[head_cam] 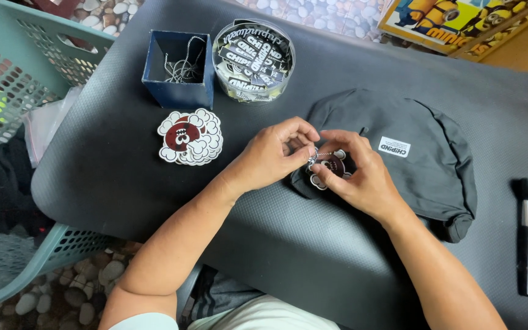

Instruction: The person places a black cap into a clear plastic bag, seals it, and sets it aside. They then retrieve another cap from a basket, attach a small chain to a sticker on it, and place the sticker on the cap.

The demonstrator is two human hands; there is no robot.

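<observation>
My left hand and my right hand meet over the left edge of a folded dark grey garment with a small white label. Between the fingertips is a thin silver ball chain. Under my right hand lies a cloud-shaped maroon and white tag, which the right fingers hold. A stack of the same cloud-shaped tags lies to the left on the dark mat.
A blue open box with ball chains stands at the back, beside a clear round tub of black and white labels. A teal plastic basket stands at the left. A black brush lies at the right.
</observation>
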